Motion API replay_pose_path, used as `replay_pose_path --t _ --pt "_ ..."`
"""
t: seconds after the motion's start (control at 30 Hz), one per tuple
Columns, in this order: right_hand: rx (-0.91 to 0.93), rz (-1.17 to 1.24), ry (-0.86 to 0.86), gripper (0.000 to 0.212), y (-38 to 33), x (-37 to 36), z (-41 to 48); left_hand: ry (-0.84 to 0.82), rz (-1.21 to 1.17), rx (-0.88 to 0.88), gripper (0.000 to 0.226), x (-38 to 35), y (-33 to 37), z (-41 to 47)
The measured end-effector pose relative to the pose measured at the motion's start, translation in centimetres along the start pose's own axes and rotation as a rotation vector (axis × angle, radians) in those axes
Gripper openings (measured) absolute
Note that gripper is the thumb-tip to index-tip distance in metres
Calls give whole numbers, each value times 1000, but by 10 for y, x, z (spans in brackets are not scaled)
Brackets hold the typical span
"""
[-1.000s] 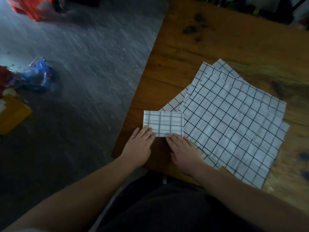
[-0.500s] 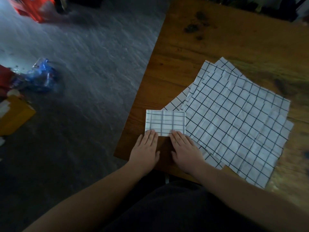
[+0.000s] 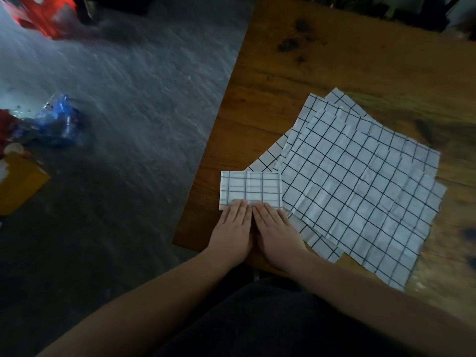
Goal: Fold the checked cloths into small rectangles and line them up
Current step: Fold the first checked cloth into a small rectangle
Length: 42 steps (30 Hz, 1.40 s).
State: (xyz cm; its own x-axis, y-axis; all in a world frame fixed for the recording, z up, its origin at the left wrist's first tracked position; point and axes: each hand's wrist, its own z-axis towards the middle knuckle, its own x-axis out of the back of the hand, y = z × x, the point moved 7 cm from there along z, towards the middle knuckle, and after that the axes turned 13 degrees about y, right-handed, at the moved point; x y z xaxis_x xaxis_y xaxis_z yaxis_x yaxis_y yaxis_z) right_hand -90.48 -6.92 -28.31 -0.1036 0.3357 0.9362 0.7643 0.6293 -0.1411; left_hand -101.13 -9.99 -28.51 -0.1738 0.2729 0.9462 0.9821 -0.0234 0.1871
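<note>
At lower centre of the frame, by the table [image 3: 334, 60] edge, the folded cloth [image 3: 249, 186] is pinned flat by left hand [image 3: 231, 231] & right hand [image 3: 278, 234]. Fingers [image 3: 240, 208] are laid straight & close together on its near edge, prob. to set the crease. Unfolded cloths [image 3: 360, 191] are left fanned just to the right, within reach.

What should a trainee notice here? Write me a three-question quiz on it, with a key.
1. True or false: the folded cloth lies left of the unfolded cloths.
2. The left hand and right hand both: A pinch a corner; B press flat on its near edge; C lift it.
3. Fill in: the cloths lie on a wooden ____.
Key: 1 true; 2 B; 3 table.
</note>
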Motion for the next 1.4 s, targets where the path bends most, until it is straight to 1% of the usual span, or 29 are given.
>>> replay_pose_path --t 0.13,0.27,0.37,0.43,0.5,0.6,0.67,0.77,0.87,1.0,1.07,1.1,1.17,1.23,1.33,1.37,1.4 --pt "-1 -19 28 68 10 0 -5 10 1 -3 71 2 -12 -8" --pt "-137 -6 33 71 33 -1 -16 29 11 59 72 5 -36 -20" --pt "-174 -1 37 73 40 -2 -21 7 -2 93 74 6 -42 -24" --pt "-156 0 43 72 33 3 -18 33 -17 92 74 10 -37 -21" --pt "-87 8 65 68 19 10 -10 55 -20 50 73 14 -25 -16" --pt "13 3 27 64 4 6 -1 39 -18 -19 71 13 -7 -7" --pt "31 4 -2 65 4 0 1 15 -17 -24 70 10 -6 -5" --pt "18 -8 8 66 11 2 -1 12 -13 -25 70 6 -15 -8" --pt "-24 -4 20 67 22 6 -6 15 -15 0 70 8 -29 -15" --pt "-137 55 -5 67 35 9 -15 19 -31 33 68 14 -43 -23" --pt "-214 155 22 64 36 15 -16 38 -71 44 66 18 -42 -22" --pt "-278 250 60 61 37 21 -14 69 -107 56 64 22 -41 -20" --pt "-462 490 175 48 42 32 -9 184 -229 110 56 37 -41 -14" --pt "-662 683 282 38 53 40 -2 283 -412 253 48 51 -46 -5" --pt "-883 818 314 40 69 40 13 289 -700 631 49 58 -62 8" --pt "-922 836 299 42 73 39 20 273 -761 730 49 57 -66 13" --pt "-956 853 271 44 76 38 26 264 -799 791 49 57 -69 18"
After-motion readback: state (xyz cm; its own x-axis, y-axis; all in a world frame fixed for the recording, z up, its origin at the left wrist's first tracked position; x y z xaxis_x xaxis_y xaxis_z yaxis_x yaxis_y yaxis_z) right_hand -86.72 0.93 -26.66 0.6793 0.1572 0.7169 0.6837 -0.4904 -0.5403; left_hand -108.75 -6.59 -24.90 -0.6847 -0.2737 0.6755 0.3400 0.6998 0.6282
